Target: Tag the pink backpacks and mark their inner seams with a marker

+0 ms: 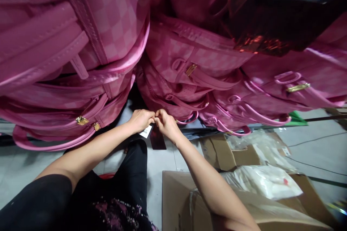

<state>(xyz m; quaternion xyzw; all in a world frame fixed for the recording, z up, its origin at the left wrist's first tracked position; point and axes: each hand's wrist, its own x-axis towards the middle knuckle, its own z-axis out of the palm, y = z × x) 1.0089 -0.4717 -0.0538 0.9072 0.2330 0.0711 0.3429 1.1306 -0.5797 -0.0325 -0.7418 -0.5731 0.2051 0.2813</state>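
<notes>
Both hands meet low in front of the person, at the gap between a checked pink bag (pixel 116 18) on the left and a second pink bag (pixel 206 48) in the middle of the row. The left hand (pixel 141 120) has its thumb and fingers drawn together in a pinch; the right hand (pixel 166 124) is bent in a similar pinch, and the fingertips of the two come together, touching or nearly so. Whatever sits between them is too small or too covered to make out, so one cannot tell what either hand grasps. A small white tag (pixel 146 131) with a dark edge shows just below the left hand, tilted, in front of the dark trousers (pixel 135 166); whether a thread ties it to the fingers does not show. A dark red strip (pixel 158 140) lies just beside it, below the right hand

The step in hand looks like fine fingertip work at this tag, perhaps on its cord or fastening. The next move seems to call for a light, exact pinch, one hand steadying while the other works, with the wrists kept clear of the straps and the gold zipper pull (pixel 81 120) of the left-hand bag
</notes>
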